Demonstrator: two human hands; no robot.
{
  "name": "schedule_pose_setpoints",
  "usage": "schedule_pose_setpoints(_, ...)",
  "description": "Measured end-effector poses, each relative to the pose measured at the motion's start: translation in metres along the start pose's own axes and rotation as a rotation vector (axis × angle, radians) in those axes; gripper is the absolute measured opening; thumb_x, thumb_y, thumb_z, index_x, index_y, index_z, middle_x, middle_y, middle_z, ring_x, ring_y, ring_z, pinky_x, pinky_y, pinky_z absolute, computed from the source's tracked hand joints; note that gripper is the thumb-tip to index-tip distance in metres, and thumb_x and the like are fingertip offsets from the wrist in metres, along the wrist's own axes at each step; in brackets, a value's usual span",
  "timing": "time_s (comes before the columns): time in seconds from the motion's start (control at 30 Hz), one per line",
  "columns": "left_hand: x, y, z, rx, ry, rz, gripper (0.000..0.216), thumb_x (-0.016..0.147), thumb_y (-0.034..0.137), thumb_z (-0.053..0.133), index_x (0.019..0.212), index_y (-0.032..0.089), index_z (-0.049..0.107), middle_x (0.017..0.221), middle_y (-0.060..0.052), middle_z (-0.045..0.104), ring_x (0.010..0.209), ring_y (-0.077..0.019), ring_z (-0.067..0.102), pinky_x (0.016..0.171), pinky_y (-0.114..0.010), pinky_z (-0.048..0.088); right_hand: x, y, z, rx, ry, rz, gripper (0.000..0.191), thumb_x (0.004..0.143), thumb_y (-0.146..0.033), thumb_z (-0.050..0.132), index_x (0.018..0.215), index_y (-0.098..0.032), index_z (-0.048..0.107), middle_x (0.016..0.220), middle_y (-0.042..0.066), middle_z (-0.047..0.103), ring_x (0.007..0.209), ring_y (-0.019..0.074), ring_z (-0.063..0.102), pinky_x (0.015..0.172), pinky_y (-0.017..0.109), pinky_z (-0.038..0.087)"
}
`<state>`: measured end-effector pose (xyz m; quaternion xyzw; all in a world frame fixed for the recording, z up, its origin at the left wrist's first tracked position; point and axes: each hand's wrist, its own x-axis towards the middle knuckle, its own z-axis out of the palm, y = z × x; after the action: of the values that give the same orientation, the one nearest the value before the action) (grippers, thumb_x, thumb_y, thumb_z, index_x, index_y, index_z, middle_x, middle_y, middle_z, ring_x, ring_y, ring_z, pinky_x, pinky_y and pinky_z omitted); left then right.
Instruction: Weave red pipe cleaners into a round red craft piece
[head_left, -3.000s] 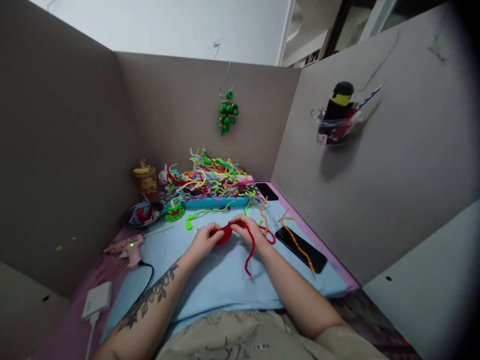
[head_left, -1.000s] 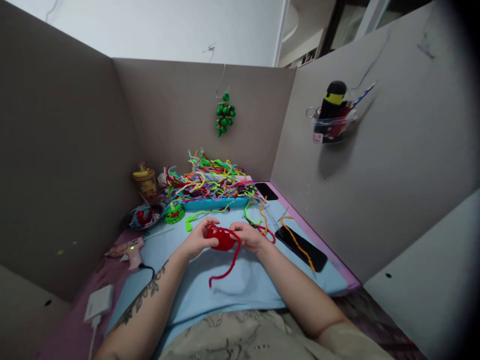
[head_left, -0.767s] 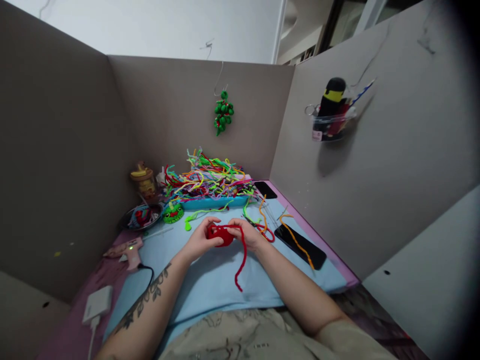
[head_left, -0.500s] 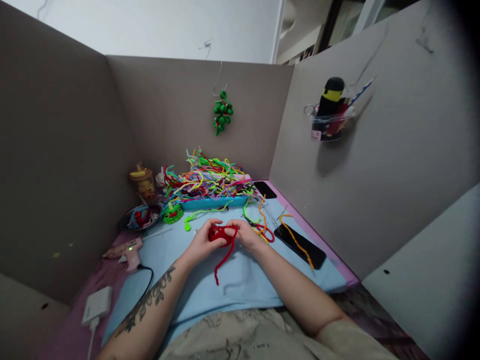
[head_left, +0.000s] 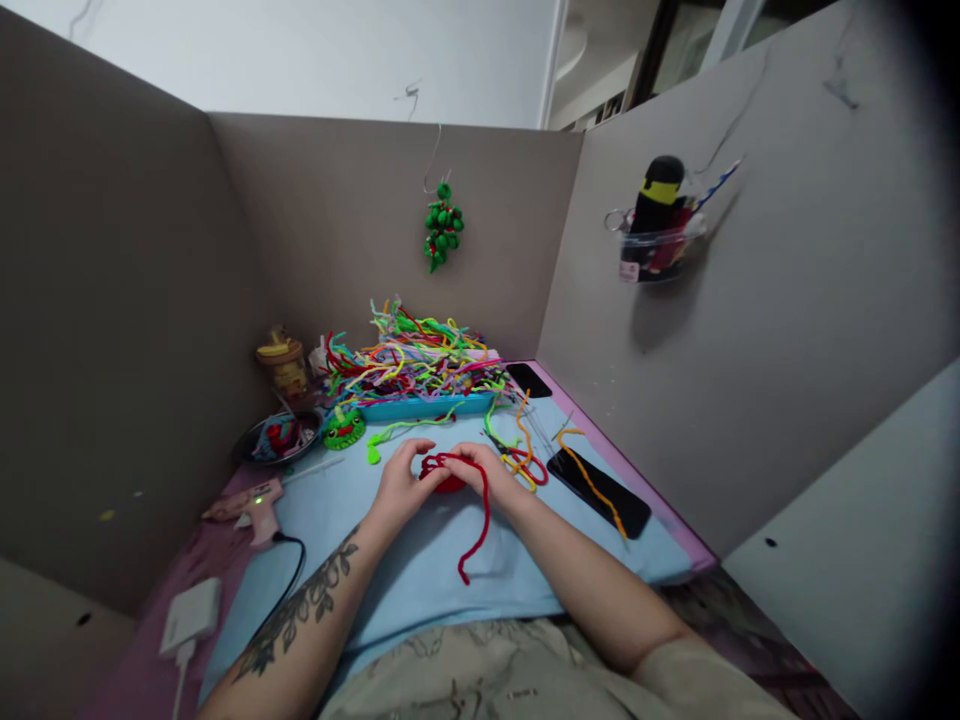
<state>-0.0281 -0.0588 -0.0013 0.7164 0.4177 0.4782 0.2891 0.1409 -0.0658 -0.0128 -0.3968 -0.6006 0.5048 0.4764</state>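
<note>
Over the middle of the light blue cloth, my left hand (head_left: pixel 406 484) and my right hand (head_left: pixel 481 471) hold a red pipe cleaner piece (head_left: pixel 450 484) between them. It looks coiled or looped into a small rounded shape, partly hidden by my fingers and thumbs. From it a loose red tail (head_left: pixel 486 520) arches over my right fingers and hangs toward me, its end bent. Both hands are closed, thumbs pressing on the red piece. Just right of my right hand lie red-handled scissors (head_left: pixel 536 466), with green and orange pipe cleaners across them.
Behind my hands is a blue tray (head_left: pixel 427 407) heaped with colourful pipe cleaners. On the left are a green frog-like piece (head_left: pixel 344 428), a dark bowl (head_left: pixel 255 446), a pink glue gun (head_left: pixel 259 508) and a white power block (head_left: pixel 192 612). A black phone-like slab (head_left: pixel 626 508) lies right.
The red tail has swung right and now loops over my right fingers. My hands have shifted slightly around the red piece, which stays gripped. The view has turned a little.
</note>
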Motion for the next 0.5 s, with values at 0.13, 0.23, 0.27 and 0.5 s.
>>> schedule_pose_setpoints(0.13,-0.001,0.004,-0.001,-0.019,-0.028,0.077,0.013,0.072,0.030,0.068,0.081,0.021,0.066,0.085,-0.005,0.066,0.084,-0.0213,0.058,0.081,-0.034,0.043,0.002,0.006,0.000,-0.019,0.003,-0.025,0.028,0.077,-0.044,0.063,0.073,-0.017,0.060,0.066,-0.001,0.060,0.062,0.0131,0.054,0.061,0.025,0.041)
schedule_pose_setpoints(0.23,-0.001,0.003,0.000,-0.056,-0.028,0.056,0.011,0.072,0.029,0.068,0.079,0.020,0.067,0.081,-0.005,0.065,0.077,-0.0192,0.058,0.075,-0.031,0.045,0.001,0.007,0.000,-0.025,0.003,-0.037,0.027,0.077,-0.044,0.063,0.074,-0.017,0.059,0.067,-0.002,0.060,0.062,0.0129,0.054,0.061,0.024,0.041)
schedule_pose_setpoints(0.27,-0.001,0.002,0.000,-0.055,-0.024,0.047,0.013,0.071,0.029,0.068,0.080,0.020,0.066,0.081,-0.004,0.065,0.075,-0.0185,0.057,0.073,-0.031,0.045,0.001,0.006,0.001,-0.033,0.005,-0.037,0.027,0.077,-0.043,0.063,0.073,-0.017,0.059,0.067,-0.002,0.060,0.062,0.0129,0.053,0.061,0.024,0.041)
schedule_pose_setpoints(0.5,-0.001,-0.009,0.003,-0.029,0.017,0.007,0.023,0.068,0.030,0.071,0.087,0.019,0.065,0.085,-0.005,0.066,0.076,-0.0187,0.059,0.075,-0.032,0.047,0.001,0.006,0.001,-0.091,0.022,-0.045,0.026,0.078,-0.042,0.063,0.072,-0.017,0.059,0.066,-0.001,0.059,0.062,0.0133,0.053,0.061,0.025,0.040)
